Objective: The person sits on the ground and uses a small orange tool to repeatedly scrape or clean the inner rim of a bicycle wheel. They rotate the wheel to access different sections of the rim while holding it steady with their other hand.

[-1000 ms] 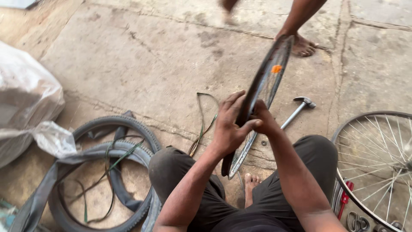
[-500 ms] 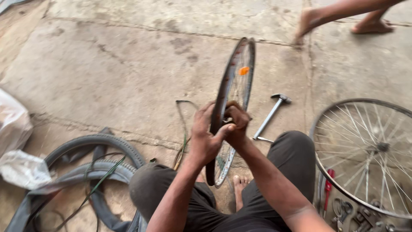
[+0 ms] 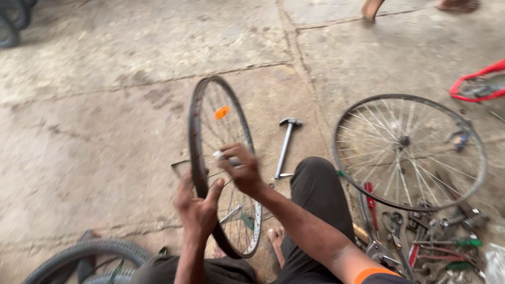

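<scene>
Person sits on the concrete floor (image 3: 105, 121), bike wheel (image 3: 221, 163) stood upright btwn the knees, center of frame, rim edge-on toward the camera w/ an orange reflector (image 3: 222, 112) in the spokes. Left hand (image 3: 197, 202) is clasped on the near rim, thumb one side, fingers the other. Right hand (image 3: 242, 169) is up at the spokes/hub area, pinching sth small and pale; motion blur, can't tell what it is. Open floor left and above the wheel, plenty of room there. Right side is crowded: a hammer (image 3: 286, 144) lies just right of the wheel, a second bare wheel (image 3: 409, 152) flat on the ground, tools (image 3: 421, 236) heaped lower right, partly cut off. Tyre (image 3: 89, 260) is cropped at the bottom left edge. Someone else's foot (image 3: 371, 8) shows at the top edge.
</scene>
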